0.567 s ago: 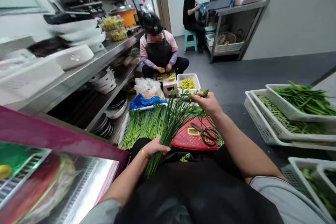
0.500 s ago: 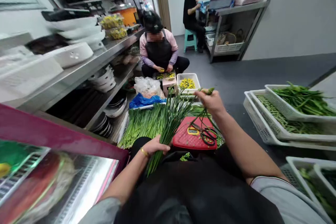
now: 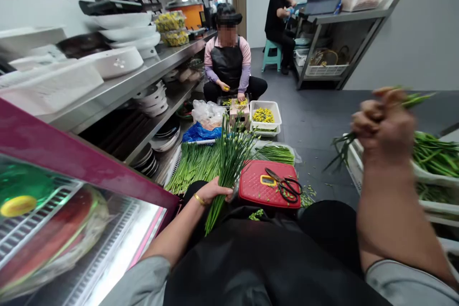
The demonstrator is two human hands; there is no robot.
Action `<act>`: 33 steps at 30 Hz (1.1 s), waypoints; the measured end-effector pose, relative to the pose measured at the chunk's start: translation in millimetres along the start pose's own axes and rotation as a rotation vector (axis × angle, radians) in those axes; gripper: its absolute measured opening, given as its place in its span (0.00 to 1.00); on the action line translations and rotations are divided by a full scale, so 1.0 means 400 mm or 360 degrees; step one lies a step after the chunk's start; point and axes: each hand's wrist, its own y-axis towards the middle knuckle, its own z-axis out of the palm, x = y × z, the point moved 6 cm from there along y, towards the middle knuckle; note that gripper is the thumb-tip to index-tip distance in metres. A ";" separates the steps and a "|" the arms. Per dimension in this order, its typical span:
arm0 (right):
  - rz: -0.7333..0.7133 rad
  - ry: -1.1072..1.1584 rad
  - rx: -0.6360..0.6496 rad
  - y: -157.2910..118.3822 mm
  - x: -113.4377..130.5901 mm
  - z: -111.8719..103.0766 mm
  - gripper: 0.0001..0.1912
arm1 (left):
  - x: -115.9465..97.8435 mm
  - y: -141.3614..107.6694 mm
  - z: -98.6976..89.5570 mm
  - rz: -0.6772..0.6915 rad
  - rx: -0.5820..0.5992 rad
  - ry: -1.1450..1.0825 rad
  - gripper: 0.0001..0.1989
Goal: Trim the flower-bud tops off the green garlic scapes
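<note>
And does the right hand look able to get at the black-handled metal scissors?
Probably yes: the scissors lie uncovered on the red quilted box, though the right hand holds thin green stems that may need dropping first.

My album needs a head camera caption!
Left hand grips green stems, right hand holds more greens; scissors lie on a red surface.

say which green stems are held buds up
The flowering chives in the left hand, budded tops pointing upward; the stems in the white crate lie flat, and those in the right hand jut out sideways.
</note>
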 end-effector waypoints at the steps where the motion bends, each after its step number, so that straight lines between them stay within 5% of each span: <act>1: 0.0117 0.0032 0.0072 -0.027 -0.044 0.053 0.25 | -0.003 0.001 0.001 -0.0004 -0.0016 -0.0034 0.22; 4: 0.0413 -0.0058 0.0304 -0.089 -0.172 0.165 0.25 | -0.007 -0.003 0.004 -0.0027 -0.0031 -0.0110 0.24; 7: 0.0616 -0.0137 0.0507 -0.129 -0.260 0.208 0.26 | -0.007 -0.010 0.007 -0.0025 -0.0007 -0.0137 0.24; 13: 0.0537 -0.0455 0.0809 -0.170 -0.266 0.266 0.24 | 0.000 -0.010 0.025 0.0074 0.0008 -0.0082 0.23; 19: 0.0336 -0.0382 0.0406 -0.091 -0.208 0.231 0.24 | -0.012 -0.006 0.058 0.0116 0.0106 0.0138 0.27; 29: 0.0328 -0.0480 0.0507 -0.113 -0.236 0.298 0.23 | -0.030 -0.007 0.104 0.0101 0.0256 0.0301 0.32; 31: 0.0235 -0.0423 0.0348 -0.092 -0.212 0.275 0.23 | -0.034 -0.008 0.108 0.0078 0.0293 0.0321 0.28; 33: 0.0054 -0.0325 0.0048 -0.044 -0.158 0.197 0.22 | -0.035 -0.009 0.103 0.0072 0.0316 0.0382 0.24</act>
